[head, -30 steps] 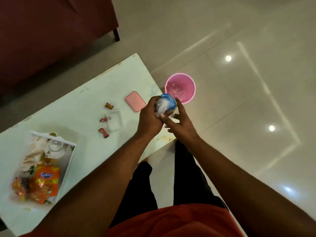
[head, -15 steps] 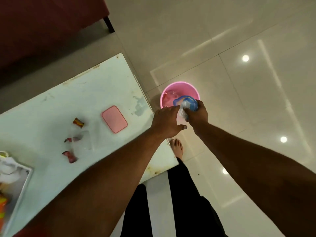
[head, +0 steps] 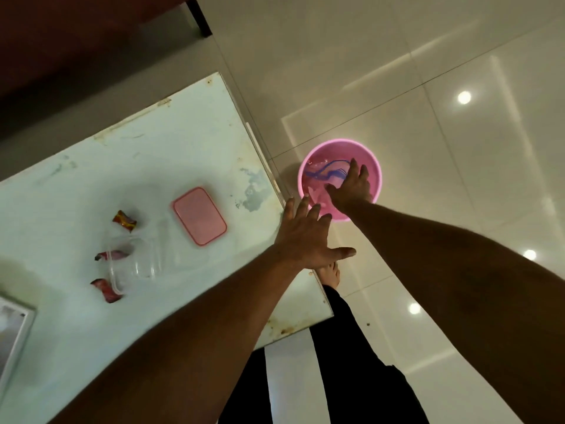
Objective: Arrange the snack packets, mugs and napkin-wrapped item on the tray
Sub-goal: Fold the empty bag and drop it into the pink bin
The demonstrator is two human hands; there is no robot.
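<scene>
My right hand (head: 351,186) hangs over the pink bin (head: 376,171) on the floor, fingers spread and holding nothing. A blue-and-clear wrapper (head: 325,174) lies inside the bin under it. My left hand (head: 307,240) is flat and open above the table's right edge, beside the bin. Only a corner of the white tray (head: 18,328) shows at the far left edge. Three small red sweets (head: 123,221) lie on the pale green table (head: 91,185) around a clear plastic box (head: 137,264).
A pink rectangular lid (head: 199,216) lies on the table right of the clear box. Dark red furniture (head: 76,35) stands behind the table. Glossy floor tiles spread to the right. My bare foot (head: 328,275) and dark trousers show below the table's corner.
The blue-and-clear wrapper left my hands and now lies in the pink bin. My right hand opened over the bin, my left hand spread flat. The view shifted right, pushing the tray almost out of view.
</scene>
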